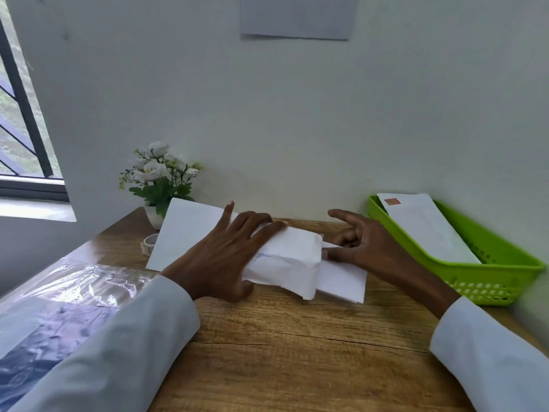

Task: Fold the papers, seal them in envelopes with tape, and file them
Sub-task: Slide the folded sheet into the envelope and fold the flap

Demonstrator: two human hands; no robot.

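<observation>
Left hand lies flat w/ fingers spread and straight, pressing down on the folded paper at desk centre, index finger reaching back over the white envelope that lies under and behind it. Right hand sits just beside the paper's right end: thumb and lower fingers look to pinch the edge of the white sheet poking out there, index finger raised and pointing left; the exact grip is partly hidden, so pinch is my best read. Step in hand, I'd judge: folded paper being creased or fed into an envelope, not yet sealed. Next move prob. calls for holding the envelope steady w/ the left while the right slides the paper fully in, then reaching for the tape roll, which peeks out at the envelope's left edge near the flower pot. Green basket at right already holds one envelope w/ a red stamp-like mark at its corner, too blurred to read. Writing: a blue ink scribble on the folded paper, looks like a signature, illegible. No brands visible. Clear plastic sleeve lies on the wooden desk at left.
</observation>
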